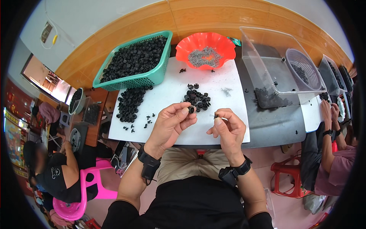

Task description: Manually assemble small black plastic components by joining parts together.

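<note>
Between thumb and fingertips, my left hand [172,123] pinches a round black plastic cap [191,110], its hollow side partly in view. Just to the right, my right hand [230,129] has thumb and forefinger closed on a small dark piece [216,115], too small to make out its kind. The two hands are apart, above the near part of a white work sheet [236,99]. Beyond my hands lies a loose heap of black caps [199,100]. A larger pile of black caps [129,104] sits to the left, with several tiny black branched parts [148,121] beside it.
A green basket [160,78] full of black parts stands at the back left. A red scalloped bowl [187,40] holds thin grey pins. To the right is a clear plastic bin [263,86] with a grey basket [291,57]. People sit at both sides, near pink [101,177] and red stools [284,171].
</note>
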Action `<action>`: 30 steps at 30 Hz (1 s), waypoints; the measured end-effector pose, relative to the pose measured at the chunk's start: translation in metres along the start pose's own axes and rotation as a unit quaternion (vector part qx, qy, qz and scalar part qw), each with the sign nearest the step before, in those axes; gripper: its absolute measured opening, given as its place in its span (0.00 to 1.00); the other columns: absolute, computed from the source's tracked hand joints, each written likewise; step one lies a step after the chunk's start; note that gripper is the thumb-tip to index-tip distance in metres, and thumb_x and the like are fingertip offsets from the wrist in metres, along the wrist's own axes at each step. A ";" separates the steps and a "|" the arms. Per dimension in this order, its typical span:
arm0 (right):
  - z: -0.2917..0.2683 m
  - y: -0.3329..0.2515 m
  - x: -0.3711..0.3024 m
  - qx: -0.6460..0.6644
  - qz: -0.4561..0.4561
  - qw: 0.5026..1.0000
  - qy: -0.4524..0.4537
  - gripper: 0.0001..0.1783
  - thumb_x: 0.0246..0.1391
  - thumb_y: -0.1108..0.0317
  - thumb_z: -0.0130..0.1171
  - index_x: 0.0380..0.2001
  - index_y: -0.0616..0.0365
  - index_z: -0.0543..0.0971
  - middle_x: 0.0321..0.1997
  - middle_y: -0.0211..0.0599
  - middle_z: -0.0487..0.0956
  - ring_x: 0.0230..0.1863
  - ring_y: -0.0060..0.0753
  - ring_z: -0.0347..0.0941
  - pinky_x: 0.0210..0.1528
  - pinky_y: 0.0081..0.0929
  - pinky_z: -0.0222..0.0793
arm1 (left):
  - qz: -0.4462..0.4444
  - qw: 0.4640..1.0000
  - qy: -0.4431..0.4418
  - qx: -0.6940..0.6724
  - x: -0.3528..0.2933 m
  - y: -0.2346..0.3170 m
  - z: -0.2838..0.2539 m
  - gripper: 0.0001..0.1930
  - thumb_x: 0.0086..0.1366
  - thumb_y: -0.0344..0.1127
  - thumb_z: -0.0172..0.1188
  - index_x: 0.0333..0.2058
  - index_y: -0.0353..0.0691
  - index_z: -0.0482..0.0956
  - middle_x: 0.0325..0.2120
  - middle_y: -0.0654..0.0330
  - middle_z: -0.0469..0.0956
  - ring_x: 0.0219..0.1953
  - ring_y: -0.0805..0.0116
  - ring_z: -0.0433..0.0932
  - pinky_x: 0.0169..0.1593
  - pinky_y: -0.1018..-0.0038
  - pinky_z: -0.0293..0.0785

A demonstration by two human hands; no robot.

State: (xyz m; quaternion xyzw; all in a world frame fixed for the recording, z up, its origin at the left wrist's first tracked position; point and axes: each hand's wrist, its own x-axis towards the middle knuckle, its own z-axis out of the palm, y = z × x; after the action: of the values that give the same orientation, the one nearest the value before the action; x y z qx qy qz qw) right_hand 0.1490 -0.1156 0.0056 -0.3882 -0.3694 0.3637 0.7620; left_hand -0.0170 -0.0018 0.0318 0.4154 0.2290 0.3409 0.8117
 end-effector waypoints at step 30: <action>0.004 0.013 -0.001 -0.123 -0.071 0.989 -0.027 0.09 0.58 0.76 0.65 0.41 0.65 0.80 0.41 0.34 0.76 0.28 0.13 0.69 0.26 0.13 0.62 | -0.050 0.992 -0.041 -0.104 -0.011 -0.022 -0.001 0.13 0.70 0.25 0.59 0.52 0.34 0.79 0.45 0.54 0.82 0.47 0.65 0.83 0.57 0.68 0.83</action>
State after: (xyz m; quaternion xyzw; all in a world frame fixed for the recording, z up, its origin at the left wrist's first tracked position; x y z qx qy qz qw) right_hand 0.1414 -0.1094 -0.0038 -0.4419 -0.4588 0.2707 0.7218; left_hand -0.0171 -0.0183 0.0139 0.3301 0.1796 0.3047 0.8752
